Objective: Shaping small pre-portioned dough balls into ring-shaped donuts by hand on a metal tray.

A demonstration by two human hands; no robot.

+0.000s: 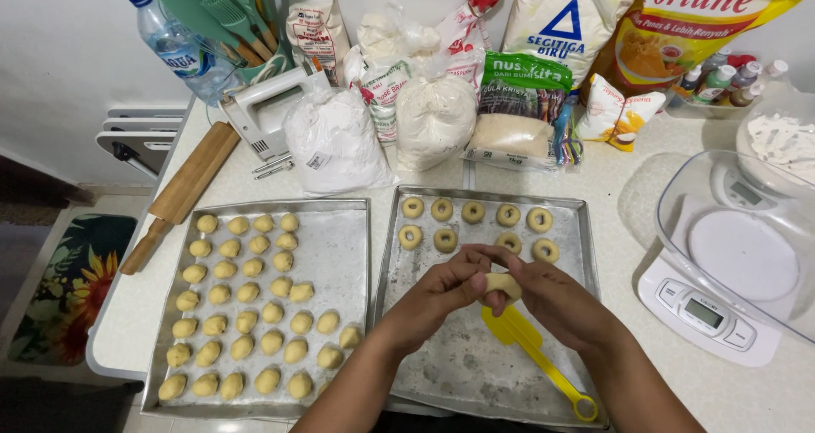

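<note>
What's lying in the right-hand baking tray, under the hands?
The right tray holds nine ring-shaped dough pieces along its far end and a yellow plastic spatula. The left hand and right hand, pinching a dough piece, cover the tray's middle.

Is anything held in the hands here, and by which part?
Yes: a small dough piece, pinched between the fingertips of the left hand and right hand, one at each end, above the right baking tray.

Soft, matt dough piece (503, 283) between my hands (501, 293). Both baking trays (340, 255) are dull, floury metal. The yellow spatula (535, 348) is glossy plastic; upper left, the rolling pin (182, 191) is smooth wood.
</note>
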